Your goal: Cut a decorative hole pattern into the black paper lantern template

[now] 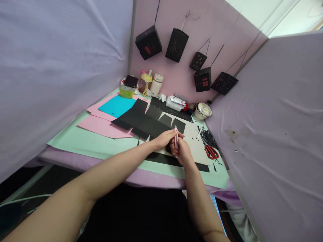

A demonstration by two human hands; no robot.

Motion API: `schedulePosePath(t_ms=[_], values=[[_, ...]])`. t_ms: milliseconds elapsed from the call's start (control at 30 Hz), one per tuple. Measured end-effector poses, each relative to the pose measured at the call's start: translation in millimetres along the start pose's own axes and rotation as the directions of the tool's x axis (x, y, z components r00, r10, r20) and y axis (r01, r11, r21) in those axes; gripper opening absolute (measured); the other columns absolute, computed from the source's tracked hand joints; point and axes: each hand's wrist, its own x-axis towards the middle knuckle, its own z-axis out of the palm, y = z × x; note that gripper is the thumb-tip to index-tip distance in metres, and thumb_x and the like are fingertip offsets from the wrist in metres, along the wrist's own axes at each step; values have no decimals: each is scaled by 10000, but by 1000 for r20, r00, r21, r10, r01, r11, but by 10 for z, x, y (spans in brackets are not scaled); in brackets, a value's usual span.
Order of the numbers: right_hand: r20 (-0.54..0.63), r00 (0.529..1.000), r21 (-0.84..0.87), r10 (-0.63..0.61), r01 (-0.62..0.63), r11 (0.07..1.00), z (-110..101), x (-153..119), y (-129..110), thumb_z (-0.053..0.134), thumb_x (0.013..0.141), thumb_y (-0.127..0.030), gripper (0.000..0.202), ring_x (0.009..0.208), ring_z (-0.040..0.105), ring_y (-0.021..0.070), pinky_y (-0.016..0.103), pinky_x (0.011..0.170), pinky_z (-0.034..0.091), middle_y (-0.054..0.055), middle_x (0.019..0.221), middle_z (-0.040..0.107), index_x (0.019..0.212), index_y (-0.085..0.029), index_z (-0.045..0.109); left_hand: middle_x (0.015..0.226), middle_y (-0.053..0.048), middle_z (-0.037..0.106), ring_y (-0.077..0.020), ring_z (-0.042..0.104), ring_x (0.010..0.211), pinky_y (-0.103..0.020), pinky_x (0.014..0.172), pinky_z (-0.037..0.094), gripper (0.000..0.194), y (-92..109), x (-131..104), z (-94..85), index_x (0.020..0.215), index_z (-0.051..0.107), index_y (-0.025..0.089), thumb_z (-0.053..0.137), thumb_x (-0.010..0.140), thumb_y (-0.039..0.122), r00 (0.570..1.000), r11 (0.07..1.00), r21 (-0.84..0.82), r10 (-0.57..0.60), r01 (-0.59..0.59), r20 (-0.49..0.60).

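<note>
My right hand (pixel 182 151) is closed around a pink utility knife (pixel 176 137), its blade end pointing up and away from me. My left hand (pixel 165 138) meets it from the left, with thumb and fingers pressed at the front part of the knife. Beneath and beyond both hands lies a sheet of black card (pixel 143 119) with notches cut into its edges, forming flaps on its far side. It rests on a pale grey board (pixel 195 146). Part of the card under my hands is hidden.
Red-handled scissors (pixel 211 152) lie at the right among black paper scraps (pixel 209 137). Pink sheets (pixel 103 127) and a blue sheet (pixel 117 106) lie left. Jars, a white bottle (pixel 156 84) and a tub (pixel 202 111) stand behind. Several black paper lanterns (pixel 177 45) hang above.
</note>
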Motion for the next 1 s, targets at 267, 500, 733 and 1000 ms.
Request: schedulePosePath(t_ms=[267, 500, 733, 1000], values=[[5, 1000, -2, -19, 19, 1000, -3, -8, 5, 556, 747, -382, 205, 368, 227, 39, 161, 340, 143, -47, 502, 459, 715, -184, 512, 853, -84, 696, -197, 615, 829, -324, 817, 442, 513, 33, 0, 9, 996, 721, 132, 534, 866, 592, 1000, 1000, -24, -7, 7, 11], [61, 998, -125, -28, 35, 991, -124, -68, -116, 539, 723, -276, 136, 419, 364, 60, 173, 377, 247, -38, 579, 517, 819, -184, 563, 740, 3, 628, -129, 576, 725, -258, 720, 444, 226, 108, 39, -34, 811, 678, 148, 756, 743, 350, 986, 997, -10, 72, -75, -151], [76, 967, 125, -245, 234, 964, -320, -182, -386, 578, 748, -545, 441, 1015, 625, 221, 347, 765, 531, 92, 1114, 651, 1070, -245, 595, 727, 15, 573, -49, 551, 637, -165, 637, 459, 36, 268, 44, -86, 815, 658, 135, 670, 824, 102, 974, 802, -593, -66, -78, -217], [-296, 779, -180, -552, 522, 834, -58, 87, -126, 598, 788, -390, 166, 522, 479, 112, 236, 491, 393, -38, 600, 522, 828, -238, 544, 809, -20, 632, -134, 576, 718, -286, 707, 466, 200, 115, 16, 75, 976, 664, 162, 707, 789, 218, 983, 985, -168, 12, -43, -183]])
